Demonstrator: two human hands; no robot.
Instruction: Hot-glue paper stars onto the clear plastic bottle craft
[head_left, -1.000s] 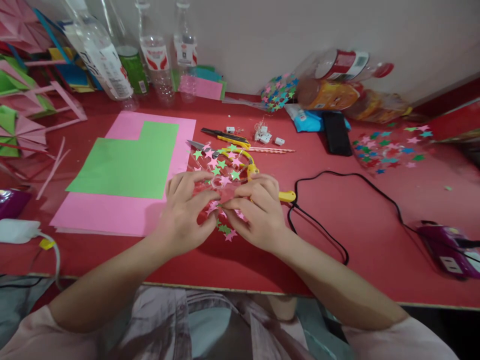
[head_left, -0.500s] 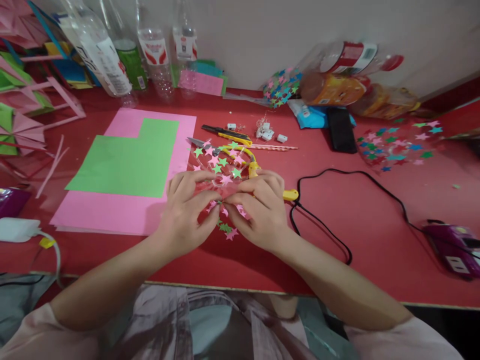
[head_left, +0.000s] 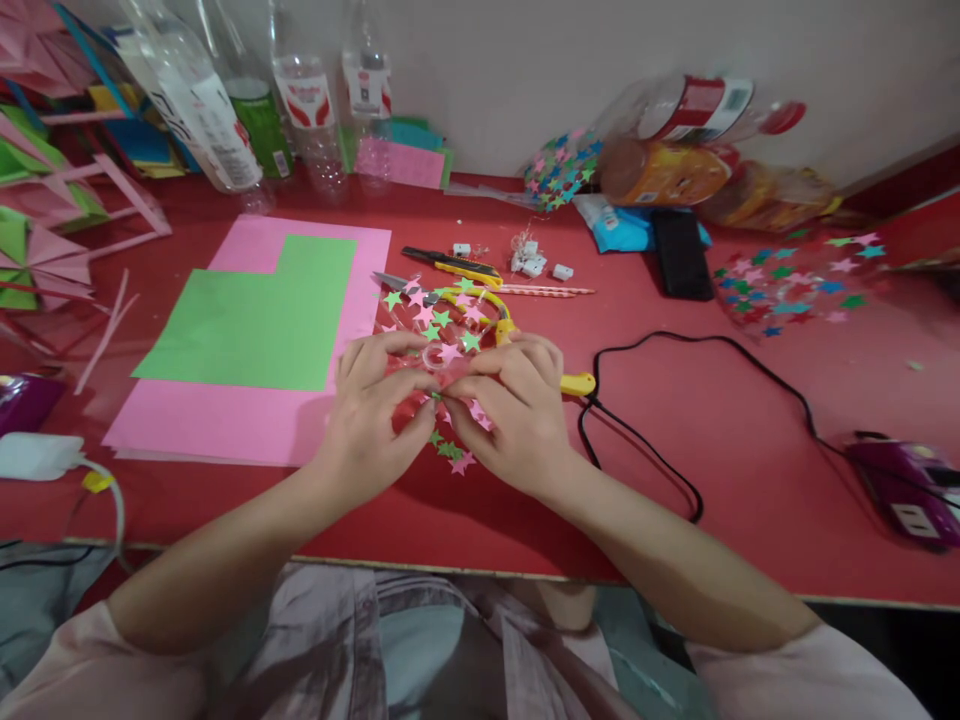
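Observation:
My left hand (head_left: 379, 415) and my right hand (head_left: 517, 415) meet over the red table, thumbs and forefingers pinched together. Between the fingertips is a small green paper star (head_left: 436, 396), mostly covered by them. Around and beneath my hands lies a clear plastic piece dotted with pink and green stars (head_left: 449, 352). Just beyond are scissors (head_left: 401, 285) with yellow handles. A yellow tool, seemingly a glue gun (head_left: 577, 384), is partly hidden behind my right hand, and a black cord runs from it.
Green paper (head_left: 247, 325) overlaps pink sheets (head_left: 217, 425) at left. Behind are a utility knife (head_left: 454, 265), small white lights (head_left: 531, 260), a phone (head_left: 681, 255) and plastic bottles (head_left: 307, 105). The black cord (head_left: 697, 340) loops right to a purple socket box (head_left: 911, 490).
Both hands keep their pinch in nearly the same place, with small finger movements at the green star. The whole view has shifted slightly.

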